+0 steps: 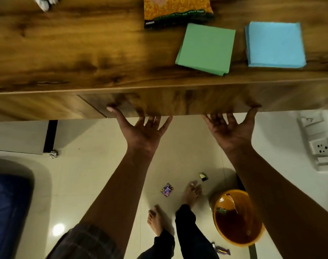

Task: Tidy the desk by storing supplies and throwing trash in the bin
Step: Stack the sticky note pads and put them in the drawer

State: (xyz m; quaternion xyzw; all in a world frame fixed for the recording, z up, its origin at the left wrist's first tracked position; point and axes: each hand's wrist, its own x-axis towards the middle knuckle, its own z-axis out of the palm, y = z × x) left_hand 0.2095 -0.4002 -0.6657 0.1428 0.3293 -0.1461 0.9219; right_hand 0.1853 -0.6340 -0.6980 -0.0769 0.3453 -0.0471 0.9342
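Both my hands reach up to the wooden drawer front point(178, 104) under the desk top point(66, 53). My left hand point(142, 129) and my right hand point(232, 129) each hook their fingers beneath its lower edge, thumbs pressed on its face; the fingertips are hidden. On the desk lie a green paper stack point(206, 48), a blue paper stack point(274, 43), an orange snack packet point(178, 10) and a crumpled white item point(44, 2). An orange bin point(236, 219) holding some trash stands on the floor under my right forearm.
Wrappers lie on the pale floor: a purple one point(167, 189), a silver-black one point(203, 177) and another point(222, 249) beside the bin. A foil ball point(53, 153) sits by a dark desk leg. Wall sockets point(320, 145) are at right, a blue object point(8, 212) at left.
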